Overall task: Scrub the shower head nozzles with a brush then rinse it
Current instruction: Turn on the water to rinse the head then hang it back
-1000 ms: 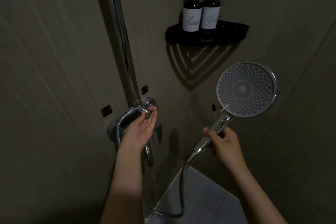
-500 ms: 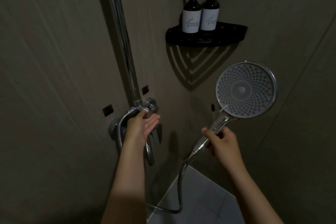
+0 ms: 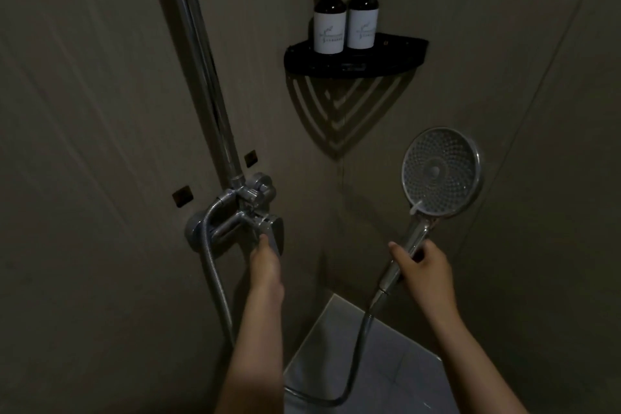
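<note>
Fingers (image 3: 424,250) of the right hand (image 3: 425,270) are curled round the chrome handle (image 3: 414,239) of the shower head (image 3: 440,171), thumb on the left side, so that's a proper grip low on the handle, just above where the hose (image 3: 356,363) screws in. The head itself is held up in the air near the corner of the stall, below the shelf, with its face turned toward the camera and angled a bit left. It's a big round one: shiny chrome rim, greyish see-through face packed with rings of tiny nozzles, a plain round hub in the middle and a little white tab (image 3: 415,209) sticking out at the lower left edge. The hose loops down over the light floor tiles (image 3: 396,339) and comes back up to the mixer valve (image 3: 228,228). Over there the left hand (image 3: 265,260) is seen edge-on with its fingertips (image 3: 262,240) on the mixer lever (image 3: 274,232); can't tell whether they wrap it or just rest on it. Above the valve sits a diverter knob (image 3: 259,191), and the chrome riser pipe (image 3: 201,60) runs up the dark wall. In the corner a black corner shelf (image 3: 386,59) holds two dark pump bottles (image 3: 330,20) with white labels, touching side by side.
</note>
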Demonstrator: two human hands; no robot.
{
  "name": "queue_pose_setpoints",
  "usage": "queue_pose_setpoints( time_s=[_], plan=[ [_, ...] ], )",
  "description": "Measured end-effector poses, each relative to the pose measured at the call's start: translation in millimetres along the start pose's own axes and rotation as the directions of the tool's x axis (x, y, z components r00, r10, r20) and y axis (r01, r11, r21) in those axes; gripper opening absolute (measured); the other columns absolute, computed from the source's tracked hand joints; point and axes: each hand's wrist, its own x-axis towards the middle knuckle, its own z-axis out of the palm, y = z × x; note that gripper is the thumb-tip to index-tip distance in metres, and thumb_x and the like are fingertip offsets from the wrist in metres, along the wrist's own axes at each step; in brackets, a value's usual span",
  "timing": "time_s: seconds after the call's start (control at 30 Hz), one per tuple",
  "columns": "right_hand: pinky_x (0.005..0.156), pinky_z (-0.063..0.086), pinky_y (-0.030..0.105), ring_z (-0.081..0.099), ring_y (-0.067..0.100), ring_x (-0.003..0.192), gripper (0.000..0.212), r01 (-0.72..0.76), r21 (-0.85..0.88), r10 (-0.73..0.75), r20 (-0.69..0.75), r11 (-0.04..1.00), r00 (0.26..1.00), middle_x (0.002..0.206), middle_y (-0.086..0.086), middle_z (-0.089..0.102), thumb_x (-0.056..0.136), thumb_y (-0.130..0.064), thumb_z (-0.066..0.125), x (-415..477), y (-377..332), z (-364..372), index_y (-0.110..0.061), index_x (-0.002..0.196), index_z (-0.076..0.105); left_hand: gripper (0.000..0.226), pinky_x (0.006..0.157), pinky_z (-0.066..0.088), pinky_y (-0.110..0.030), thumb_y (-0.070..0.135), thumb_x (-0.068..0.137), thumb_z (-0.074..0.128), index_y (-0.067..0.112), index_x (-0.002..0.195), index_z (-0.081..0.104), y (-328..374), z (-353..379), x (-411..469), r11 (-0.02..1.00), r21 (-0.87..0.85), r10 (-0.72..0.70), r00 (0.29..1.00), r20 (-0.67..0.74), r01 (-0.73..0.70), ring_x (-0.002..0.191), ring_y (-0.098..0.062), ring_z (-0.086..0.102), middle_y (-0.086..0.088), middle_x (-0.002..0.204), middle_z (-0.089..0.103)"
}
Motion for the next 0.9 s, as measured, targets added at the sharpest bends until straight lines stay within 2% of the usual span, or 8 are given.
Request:
queue_pose_setpoints(
  time_s=[0.1, 0.17, 0.3, 0.53, 0.7, 0.8, 0.9],
  plan=[
    [0.05, 0.035, 0.026, 0.048, 0.012, 0.055, 0.027, 0.004, -0.056, -0.006, -0.027, 0.998, 1.0, 0.061, 0.001, 0.052, 0.084, -0.022, 0.068, -0.9, 4.0, -11.2, -0.016, 0.065, 0.049, 0.053, 0.109, 0.034, -0.05, 0.044, 0.089, 0.044, 0.015, 0.133, 0.049, -10.0, -1.0, 6.8, 1.0, 0.013, -0.001, 1.0, -0.003, 0.001, 0.124, -0.031, 0.05, -0.014, 0.135, 0.053],
    [0.051, 0.036, 0.028, 0.048, 0.013, 0.056, 0.026, -0.012, -0.089, 0.008, -0.044, 0.996, 0.999, 0.062, 0.002, 0.052, 0.084, -0.023, 0.068, -1.3, 6.2, -17.5, -0.014, 0.067, 0.05, 0.048, 0.11, 0.033, -0.048, 0.04, 0.093, 0.042, 0.014, 0.134, 0.048, -2.6, 0.9, -3.9, 1.0, 0.015, -0.003, 0.999, -0.032, 0.004, 0.125, -0.03, 0.048, -0.011, 0.135, 0.053],
    [0.058, 0.036, 0.033, 0.047, 0.015, 0.057, 0.028, -0.055, -0.112, 0.046, -0.076, 0.992, 0.996, 0.062, 0.001, 0.05, 0.083, -0.022, 0.067, -0.7, 11.8, -30.8, -0.016, 0.065, 0.047, 0.046, 0.11, 0.035, -0.048, 0.036, 0.096, 0.041, 0.01, 0.133, 0.049, 3.6, 6.4, -12.9, 1.0, 0.012, 0.028, 0.997, -0.07, -0.027, 0.125, -0.032, 0.049, -0.018, 0.136, 0.052],
    [0.068, 0.045, 0.035, 0.056, 0.02, 0.07, 0.017, -0.106, -0.113, 0.095, -0.097, 0.988, 0.991, 0.071, 0.002, 0.056, 0.086, -0.022, 0.063, -0.8, 14.6, -48.6, -0.018, 0.074, 0.052, 0.041, 0.105, 0.035, -0.035, 0.027, 0.1, 0.037, 0.006, 0.134, 0.045, 9.3, 12.1, -20.9, 0.998, 0.019, 0.053, 0.995, -0.08, -0.052, 0.125, -0.03, 0.048, -0.014, 0.133, 0.052],
    [0.059, 0.04, 0.03, 0.054, 0.015, 0.064, 0.017, -0.142, -0.138, 0.126, -0.118, 0.98, 0.985, 0.071, 0.002, 0.056, 0.086, -0.021, 0.064, -1.3, 18.1, -59.0, -0.015, 0.076, 0.052, 0.041, 0.108, 0.038, -0.044, 0.03, 0.099, 0.04, 0.008, 0.131, 0.05, 4.6, 13.9, -20.0, 0.998, 0.003, 0.059, 0.996, -0.068, -0.059, 0.121, -0.03, 0.052, -0.015, 0.133, 0.054],
    [0.062, 0.041, 0.032, 0.055, 0.016, 0.066, 0.016, -0.151, -0.141, 0.134, -0.125, 0.978, 0.983, 0.072, 0.003, 0.057, 0.086, -0.021, 0.064, -2.8, 20.8, -61.9, -0.016, 0.075, 0.053, 0.042, 0.108, 0.036, -0.038, 0.029, 0.099, 0.039, 0.007, 0.134, 0.047, 4.6, 13.9, -18.7, 0.999, -0.003, 0.035, 0.997, -0.064, -0.035, 0.125, -0.029, 0.049, -0.013, 0.135, 0.052],
    [0.07, 0.047, 0.036, 0.059, 0.021, 0.073, 0.013, -0.165, -0.144, 0.148, -0.123, 0.976, 0.981, 0.077, 0.004, 0.06, 0.086, -0.022, 0.063, -2.6, 22.0, -64.4, -0.018, 0.077, 0.054, 0.041, 0.106, 0.033, -0.033, 0.027, 0.1, 0.038, 0.007, 0.135, 0.046, 2.4, 13.8, -15.9, 0.999, 0.0, 0.049, 0.995, -0.09, -0.049, 0.13, -0.03, 0.044, -0.019, 0.14, 0.048]
  ],
)
